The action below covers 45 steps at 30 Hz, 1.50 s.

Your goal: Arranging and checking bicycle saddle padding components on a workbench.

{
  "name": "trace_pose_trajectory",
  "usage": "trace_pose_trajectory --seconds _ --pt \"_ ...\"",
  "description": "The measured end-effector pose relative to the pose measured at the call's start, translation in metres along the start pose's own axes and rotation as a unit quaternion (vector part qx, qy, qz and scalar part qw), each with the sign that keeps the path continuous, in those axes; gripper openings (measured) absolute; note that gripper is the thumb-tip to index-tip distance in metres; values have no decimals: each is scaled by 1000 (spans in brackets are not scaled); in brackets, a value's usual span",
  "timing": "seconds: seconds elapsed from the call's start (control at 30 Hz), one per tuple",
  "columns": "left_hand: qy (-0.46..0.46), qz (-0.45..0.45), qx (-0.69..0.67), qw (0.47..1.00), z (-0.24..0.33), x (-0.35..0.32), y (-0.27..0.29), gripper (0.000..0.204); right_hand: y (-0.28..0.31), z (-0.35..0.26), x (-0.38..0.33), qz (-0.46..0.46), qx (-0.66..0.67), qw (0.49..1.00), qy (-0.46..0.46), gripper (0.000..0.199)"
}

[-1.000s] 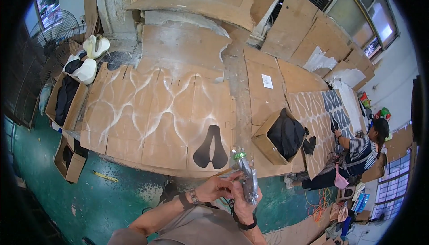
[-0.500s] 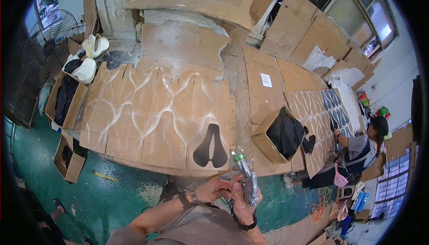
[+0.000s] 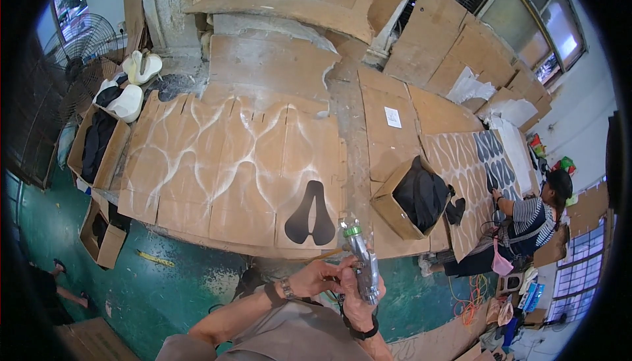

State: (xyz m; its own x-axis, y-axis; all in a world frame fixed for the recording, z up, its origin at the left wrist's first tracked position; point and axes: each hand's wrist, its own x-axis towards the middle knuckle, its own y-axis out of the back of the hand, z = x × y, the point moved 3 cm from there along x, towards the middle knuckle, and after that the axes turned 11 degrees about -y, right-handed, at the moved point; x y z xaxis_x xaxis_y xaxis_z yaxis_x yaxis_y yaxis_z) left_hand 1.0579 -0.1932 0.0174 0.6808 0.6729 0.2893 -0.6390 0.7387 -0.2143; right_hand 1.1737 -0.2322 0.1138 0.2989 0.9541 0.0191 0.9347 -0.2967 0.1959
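My right hand [image 3: 357, 303] is wrapped around a shiny metal spray gun [image 3: 366, 270] with a green ring near its upper end. From the left, my left hand [image 3: 317, 278] meets it, fingers closed in a pinch against its side; exactly what those fingertips grip is partly hidden. Just beyond the gun, a dark grey, saddle-shaped flat piece [image 3: 297, 224] with a long slot lies on the cardboard-covered table [image 3: 224, 193]. White curved spray marks cover much of that cardboard.
An open carton [image 3: 403, 211] of black pieces stands right of the saddle piece. Farther right, a person [image 3: 536, 213] works over rows of dark pieces. Another carton [image 3: 115, 157] sits at the table's left end, near a fan [image 3: 82, 45]. Orange hoses [image 3: 471, 302] lie on the green floor.
My hands and the spray gun stay almost in place. At the lower left, another person's legs and feet have shifted, and a piece of cardboard now shows there.
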Motion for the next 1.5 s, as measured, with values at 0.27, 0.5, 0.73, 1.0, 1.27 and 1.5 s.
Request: trace_pose_trajectory --seconds 0.27,0.5,0.73,1.0,1.27,1.5 --pt "6 -7 39 999 9 0 -3 18 3 -6 -4 9 4 1000 -22 55" --pt "-29 11 60 998 9 -1 -2 17 4 4 2 -19 30 999 -35 49" --pt "20 32 108 993 24 -4 22 23 -1 -11 21 -51 149 978 -134 21" --pt "-242 133 357 892 128 21 31 24 1 19 25 -52 143 976 -158 18" --pt "-315 -127 529 778 149 54 -10 22 2 49 -3 -43 -223 964 137 58" --pt "-305 -97 533 783 151 47 -24 14 0 67 9 -114 -187 970 -105 61"
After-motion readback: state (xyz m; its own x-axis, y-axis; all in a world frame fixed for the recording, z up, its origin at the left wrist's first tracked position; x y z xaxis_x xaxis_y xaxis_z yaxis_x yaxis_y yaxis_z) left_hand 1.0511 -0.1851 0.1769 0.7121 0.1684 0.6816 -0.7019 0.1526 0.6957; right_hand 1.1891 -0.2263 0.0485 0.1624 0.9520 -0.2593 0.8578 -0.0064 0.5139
